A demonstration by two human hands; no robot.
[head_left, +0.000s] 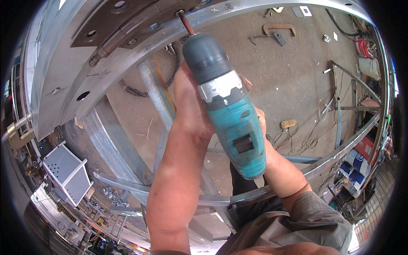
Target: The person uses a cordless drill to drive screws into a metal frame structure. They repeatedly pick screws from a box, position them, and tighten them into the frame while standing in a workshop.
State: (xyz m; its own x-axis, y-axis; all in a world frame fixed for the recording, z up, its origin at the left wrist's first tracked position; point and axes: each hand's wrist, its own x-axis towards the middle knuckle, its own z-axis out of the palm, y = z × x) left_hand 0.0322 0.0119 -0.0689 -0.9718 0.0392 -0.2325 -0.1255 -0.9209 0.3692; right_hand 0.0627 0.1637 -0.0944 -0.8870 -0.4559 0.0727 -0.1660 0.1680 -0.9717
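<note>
A teal and black cordless drill (236,123) points up and away from me, its black chuck (205,57) holding a reddish-brown driver bit (186,23). The bit's tip meets a fastener hole in the dark steel hinge (123,32), which sits on a grey metal frame (63,72). My left hand (187,91) is closed against the drill's underside near the chuck, most of its fingers hidden behind the tool. On the drill's right side, my right hand (261,123) wraps the grip, which the drill's body mostly covers.
Steel beams (112,144) cross below my arms. On the floor lie an orange-brown C-clamp (278,29), a yellow block (288,123) and loose cord (293,144). A grey perforated panel (67,172) stands at left, and a metal rack (357,85) at right.
</note>
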